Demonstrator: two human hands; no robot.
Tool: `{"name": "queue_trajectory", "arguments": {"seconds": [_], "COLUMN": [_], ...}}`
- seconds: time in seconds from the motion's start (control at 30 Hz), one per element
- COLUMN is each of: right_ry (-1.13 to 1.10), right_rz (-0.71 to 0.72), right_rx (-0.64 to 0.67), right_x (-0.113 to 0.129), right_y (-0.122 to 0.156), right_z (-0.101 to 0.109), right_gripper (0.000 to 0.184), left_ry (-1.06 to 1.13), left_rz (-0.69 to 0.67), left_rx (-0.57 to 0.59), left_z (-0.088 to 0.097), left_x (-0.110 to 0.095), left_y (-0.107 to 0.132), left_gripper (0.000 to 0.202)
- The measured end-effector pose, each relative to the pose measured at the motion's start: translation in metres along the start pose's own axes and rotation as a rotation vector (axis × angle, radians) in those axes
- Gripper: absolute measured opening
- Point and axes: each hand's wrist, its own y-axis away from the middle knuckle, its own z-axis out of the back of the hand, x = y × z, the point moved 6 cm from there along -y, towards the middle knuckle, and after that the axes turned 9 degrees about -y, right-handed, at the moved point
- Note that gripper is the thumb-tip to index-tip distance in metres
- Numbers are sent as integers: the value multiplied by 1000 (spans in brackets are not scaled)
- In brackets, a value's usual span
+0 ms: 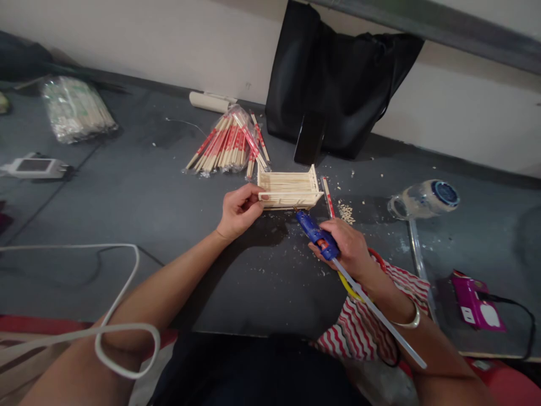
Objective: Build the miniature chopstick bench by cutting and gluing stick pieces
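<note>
A small frame built of pale wooden sticks (289,181) rests on the dark table in front of me. My left hand (242,210) pinches its near left corner between thumb and fingers. In my right hand (344,243) is a blue hot glue gun (313,230), its nozzle at the frame's near edge towards the right; whether it touches cannot be made out. A long clear glue stick (380,318) sticks out from the gun's back, over my right forearm. One red-wrapped chopstick (328,197) lies just right of the frame.
Behind the frame lie wrapped chopsticks (224,144), a phone (310,138) and a black bag (333,84). Wood bits (346,213) and a glass jar (426,199) are to the right, near a purple box (475,301). A striped cloth (359,327) sits under my right forearm. A white cable (122,296) loops over my left arm.
</note>
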Motion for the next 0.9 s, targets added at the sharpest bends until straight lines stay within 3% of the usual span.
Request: {"name": "queue_trajectory", "arguments": {"seconds": [0.9], "right_ry": [105], "right_rz": [-28], "right_rx": [5], "right_x": [-3], "right_y": [1], "right_z": [6], "right_gripper": [17], "left_ry": [-37], "left_rz": [2], "left_rx": [6], "left_z": [-1], "left_x": [3], "left_y": [1], "left_gripper": [3]}}
